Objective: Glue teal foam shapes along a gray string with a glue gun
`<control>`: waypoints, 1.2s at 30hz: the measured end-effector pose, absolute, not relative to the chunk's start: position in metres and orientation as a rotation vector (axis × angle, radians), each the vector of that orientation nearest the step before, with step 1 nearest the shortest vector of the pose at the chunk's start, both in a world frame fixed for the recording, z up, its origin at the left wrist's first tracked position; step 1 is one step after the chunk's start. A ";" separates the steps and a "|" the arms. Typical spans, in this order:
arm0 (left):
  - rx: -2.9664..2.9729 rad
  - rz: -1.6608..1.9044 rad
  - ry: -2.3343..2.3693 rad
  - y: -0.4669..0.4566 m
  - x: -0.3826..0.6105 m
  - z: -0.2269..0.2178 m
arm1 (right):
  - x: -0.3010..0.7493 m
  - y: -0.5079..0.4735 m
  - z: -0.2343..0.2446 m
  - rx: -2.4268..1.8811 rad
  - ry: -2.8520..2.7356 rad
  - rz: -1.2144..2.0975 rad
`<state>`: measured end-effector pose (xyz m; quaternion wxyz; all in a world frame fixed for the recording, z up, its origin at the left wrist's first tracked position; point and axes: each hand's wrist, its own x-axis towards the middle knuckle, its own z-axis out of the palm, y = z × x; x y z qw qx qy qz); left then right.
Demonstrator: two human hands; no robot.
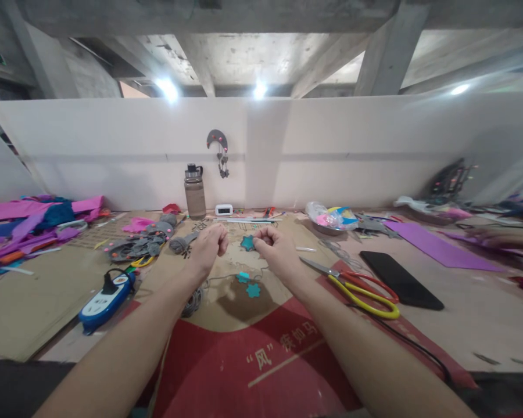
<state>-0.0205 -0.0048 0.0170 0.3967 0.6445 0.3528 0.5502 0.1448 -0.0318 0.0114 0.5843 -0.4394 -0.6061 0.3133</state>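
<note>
My right hand (275, 248) pinches a small teal star-shaped piece (247, 243), which looks like felt with a darker edge, above the cardboard. Left of it, my left hand (212, 247) is closed with its fingertips together; whatever it may grip is too small to make out. Below the hands, two more teal flower-shaped pieces (253, 289) lie on the cardboard (226, 316). A thin grey strand (226, 277) runs near them. By my left forearm sits a bundle of grey yarn (192, 303), and another grey yarn ball (182, 244) is behind it.
Scissors with red and yellow handles (366, 293) and a black phone (401, 280) lie at right. A blue-white power strip (107, 302) lies at left. Behind stand a bottle (194, 194), a small clock (224, 210) and a filled bowl (330, 230). Another person's hand (501, 238) shows far right.
</note>
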 end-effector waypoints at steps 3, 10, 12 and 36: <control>1.649 1.276 0.929 -0.005 -0.019 0.018 | 0.145 -0.031 0.011 -1.024 -1.418 0.743; 1.753 1.013 0.770 -0.010 -0.014 0.021 | 0.149 -0.029 0.010 -1.034 -1.478 0.692; 1.835 0.974 0.778 -0.011 -0.015 0.020 | 0.150 -0.029 0.010 -1.021 -1.489 0.671; 1.820 1.117 0.908 -0.010 -0.009 0.012 | 0.149 -0.020 -0.001 -0.961 -1.614 0.589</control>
